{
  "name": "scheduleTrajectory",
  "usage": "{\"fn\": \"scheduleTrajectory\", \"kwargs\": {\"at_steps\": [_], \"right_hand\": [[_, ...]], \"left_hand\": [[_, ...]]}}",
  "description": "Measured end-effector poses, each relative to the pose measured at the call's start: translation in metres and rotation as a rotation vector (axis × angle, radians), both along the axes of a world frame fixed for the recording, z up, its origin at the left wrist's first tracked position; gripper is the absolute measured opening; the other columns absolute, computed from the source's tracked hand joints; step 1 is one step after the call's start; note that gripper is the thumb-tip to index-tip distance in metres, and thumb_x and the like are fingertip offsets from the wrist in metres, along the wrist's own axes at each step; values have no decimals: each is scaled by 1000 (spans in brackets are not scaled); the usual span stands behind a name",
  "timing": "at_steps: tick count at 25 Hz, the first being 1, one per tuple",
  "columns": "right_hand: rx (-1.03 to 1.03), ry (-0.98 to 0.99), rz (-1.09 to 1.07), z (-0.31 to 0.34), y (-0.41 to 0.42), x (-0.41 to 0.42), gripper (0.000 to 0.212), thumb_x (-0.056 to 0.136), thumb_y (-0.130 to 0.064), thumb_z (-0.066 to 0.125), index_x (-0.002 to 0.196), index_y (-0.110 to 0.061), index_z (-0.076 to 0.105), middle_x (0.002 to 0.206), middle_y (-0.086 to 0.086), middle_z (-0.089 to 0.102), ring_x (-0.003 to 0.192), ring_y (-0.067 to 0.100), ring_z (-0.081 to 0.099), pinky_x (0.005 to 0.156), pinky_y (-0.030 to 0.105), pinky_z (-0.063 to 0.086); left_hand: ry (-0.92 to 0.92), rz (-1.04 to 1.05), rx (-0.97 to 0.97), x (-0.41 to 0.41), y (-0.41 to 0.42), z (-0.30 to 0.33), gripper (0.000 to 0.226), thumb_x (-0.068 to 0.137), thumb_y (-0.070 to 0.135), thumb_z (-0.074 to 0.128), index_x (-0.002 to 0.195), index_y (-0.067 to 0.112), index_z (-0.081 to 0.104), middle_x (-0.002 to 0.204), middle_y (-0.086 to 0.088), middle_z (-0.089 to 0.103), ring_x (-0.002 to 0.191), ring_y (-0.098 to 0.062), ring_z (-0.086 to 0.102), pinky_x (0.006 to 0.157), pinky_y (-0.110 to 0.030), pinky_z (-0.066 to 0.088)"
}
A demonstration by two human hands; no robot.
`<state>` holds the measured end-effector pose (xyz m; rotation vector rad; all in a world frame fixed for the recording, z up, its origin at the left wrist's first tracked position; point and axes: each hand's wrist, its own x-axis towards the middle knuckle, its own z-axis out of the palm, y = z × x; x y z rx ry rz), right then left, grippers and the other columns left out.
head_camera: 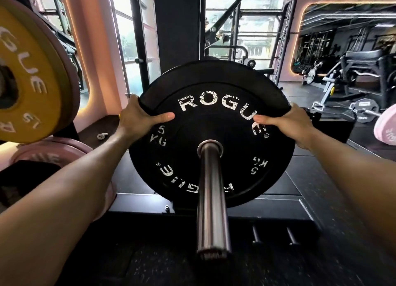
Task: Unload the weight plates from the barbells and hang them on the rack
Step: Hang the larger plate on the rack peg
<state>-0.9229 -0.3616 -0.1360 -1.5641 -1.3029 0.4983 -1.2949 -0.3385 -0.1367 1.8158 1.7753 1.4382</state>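
1. The black plate (211,135), lettered ROGUE and 5 KG in worn white, sat on the steel bar (213,202), whose sleeve ran through its centre hole and out toward the camera.
2. The left hand (139,117) gripped the plate's upper left rim, thumb laid flat across the face toward the lettering and fingers wrapped over the edge out of sight.
3. The right hand (288,123) gripped the upper right rim the same way, thumb pointing inward on the face and fingers curled behind the edge.
4. Both forearms reached forward from the lower corners, nearly straight, meeting the plate at about the same height.
5. At the far left a yellow plate (30,82) hung higher up, with a pink plate (72,88) touching it from behind.
6. Below those, more pink plates (55,150) stood beside the left forearm.
7. A dark upright post (177,21) rose behind the black plate, with windows on both sides.
8. To the right, another bar with a small black plate (363,110) rested near the floor (334,210), and the edge of a pink plate showed at the frame's right side.
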Motion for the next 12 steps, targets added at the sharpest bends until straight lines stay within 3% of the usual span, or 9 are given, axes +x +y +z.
{"fn": "scheduleTrajectory", "kwargs": {"at_steps": [5, 9, 12], "right_hand": [[31, 63, 56, 0, -83, -13, 82, 33, -53, 94, 106, -27, 69, 97, -12, 74, 91, 7, 70, 91, 33, 56], [30, 51, 62, 5, -144, -19, 86, 24, -60, 93, 102, -29, 71, 97, -11, 75, 93, 9, 71, 91, 35, 55], [21, 9, 81, 6, -184, -23, 83, 26, -61, 92, 101, -31, 72, 97, -13, 75, 93, 8, 70, 92, 34, 55]], "left_hand": [[-55, -44, 19, -16, -74, -8, 95, 41, 74, 87, 114, 21, 56, 110, 11, 68, 104, -12, 64, 96, -34, 52], [-76, -28, 16, -26, -133, -13, 86, 42, 72, 88, 107, 22, 61, 106, 11, 70, 99, -9, 65, 95, -31, 52], [-60, -42, -30, -35, -165, -18, 94, 37, 80, 84, 111, 27, 66, 105, 13, 73, 98, -8, 69, 92, -34, 56]]}}
